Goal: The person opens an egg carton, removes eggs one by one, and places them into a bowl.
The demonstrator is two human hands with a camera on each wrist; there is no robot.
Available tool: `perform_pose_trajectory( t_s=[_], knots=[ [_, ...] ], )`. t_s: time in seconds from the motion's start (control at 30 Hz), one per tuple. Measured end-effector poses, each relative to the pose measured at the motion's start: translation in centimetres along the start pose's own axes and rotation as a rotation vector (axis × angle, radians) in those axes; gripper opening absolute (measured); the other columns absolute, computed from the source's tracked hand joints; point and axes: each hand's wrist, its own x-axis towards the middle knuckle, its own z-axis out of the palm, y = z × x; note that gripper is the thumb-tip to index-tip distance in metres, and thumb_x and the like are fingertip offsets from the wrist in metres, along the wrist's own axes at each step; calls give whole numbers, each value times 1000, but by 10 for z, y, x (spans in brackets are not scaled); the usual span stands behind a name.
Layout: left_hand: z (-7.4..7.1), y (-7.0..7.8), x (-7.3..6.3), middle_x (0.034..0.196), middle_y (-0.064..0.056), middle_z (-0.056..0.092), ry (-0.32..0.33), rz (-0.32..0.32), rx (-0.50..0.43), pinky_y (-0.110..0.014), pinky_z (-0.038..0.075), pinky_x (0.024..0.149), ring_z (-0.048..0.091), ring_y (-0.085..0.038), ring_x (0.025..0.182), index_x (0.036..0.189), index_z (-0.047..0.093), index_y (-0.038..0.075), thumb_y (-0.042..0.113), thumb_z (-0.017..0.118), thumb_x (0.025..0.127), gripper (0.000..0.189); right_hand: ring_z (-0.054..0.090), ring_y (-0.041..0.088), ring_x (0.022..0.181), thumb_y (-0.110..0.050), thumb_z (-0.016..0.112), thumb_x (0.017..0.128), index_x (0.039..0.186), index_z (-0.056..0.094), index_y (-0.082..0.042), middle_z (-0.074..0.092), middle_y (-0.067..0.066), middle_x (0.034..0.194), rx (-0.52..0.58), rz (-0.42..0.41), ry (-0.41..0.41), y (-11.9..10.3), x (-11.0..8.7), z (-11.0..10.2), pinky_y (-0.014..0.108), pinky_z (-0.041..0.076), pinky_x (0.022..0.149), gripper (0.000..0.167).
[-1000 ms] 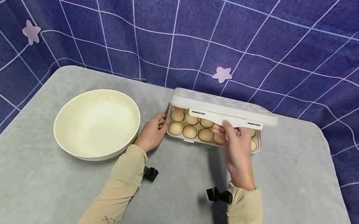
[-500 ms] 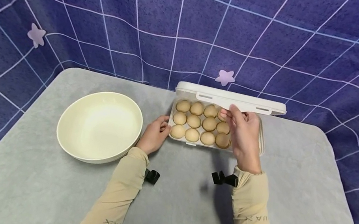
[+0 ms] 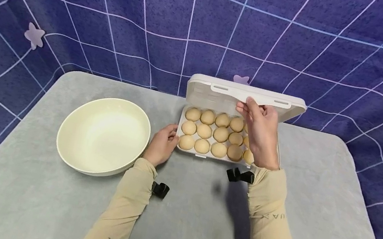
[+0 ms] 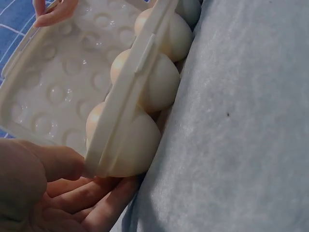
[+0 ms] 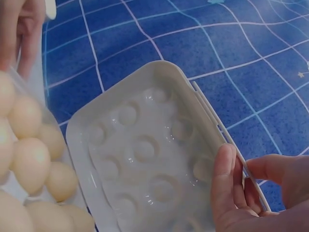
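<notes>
A white plastic egg box (image 3: 204, 156) lies at the back of the table, its hinged lid (image 3: 215, 94) tilted up toward the curtain. Several light brown eggs (image 3: 221, 134) sit in rows in the base. My right hand (image 3: 260, 129) pinches the lid's front flap between thumb and fingers, and hides some eggs on the right. At the base's left end, my left hand (image 3: 162, 144) grips the corner. In the left wrist view, its thumb (image 4: 63, 162) lies at the rim while the other fingers (image 4: 106, 205) curl underneath.
A wide cream bowl (image 3: 103, 138) stands to the left, close beside my left wrist. The grey table (image 3: 188, 225) ends at the back against a dark blue curtain (image 3: 163, 16) with a line grid and stars. A black camera mount sits on each wrist.
My right hand has raised the lid upward and back from nearly closed, uncovering the rows of eggs. My left hand has stayed at the base's left corner.
</notes>
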Motion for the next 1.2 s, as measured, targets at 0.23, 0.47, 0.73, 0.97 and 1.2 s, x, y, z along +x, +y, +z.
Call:
perform_pose_trajectory(
  t_s=[0.23,0.47,0.73,0.97,1.2],
  knots=[
    [-1,1,1,129,-25,62,-17,-11,13,-41,51,102,62,-33,119,143,46,-2,8,50,101,43,70,17,77,-4,60,98,101,55,4,69,9,81,26,-14,8,-1,26,3,25,59,81,10],
    [-1,1,2,127,-25,63,-6,-21,17,-41,52,101,63,-33,118,143,45,-3,7,51,100,44,70,17,78,-4,61,97,101,49,3,69,10,82,43,-31,35,1,51,6,23,59,81,14],
    [2,2,-1,125,-23,65,-6,-12,14,-40,53,99,64,-32,115,141,46,-4,6,53,99,43,72,17,76,-2,61,97,94,48,3,71,11,80,102,-24,77,7,64,3,23,59,80,13],
    [1,1,-1,125,-24,64,-5,-16,1,-40,53,99,64,-32,116,140,47,-4,6,53,100,42,73,19,77,-2,62,96,94,53,6,72,14,80,132,-24,84,10,75,4,24,59,82,11],
    [-2,0,0,128,-25,63,-13,-21,-18,-40,52,101,63,-33,118,141,46,-3,6,53,100,43,72,19,76,-2,62,96,90,56,6,71,15,81,192,-26,94,7,81,10,25,59,82,11]
  ],
)
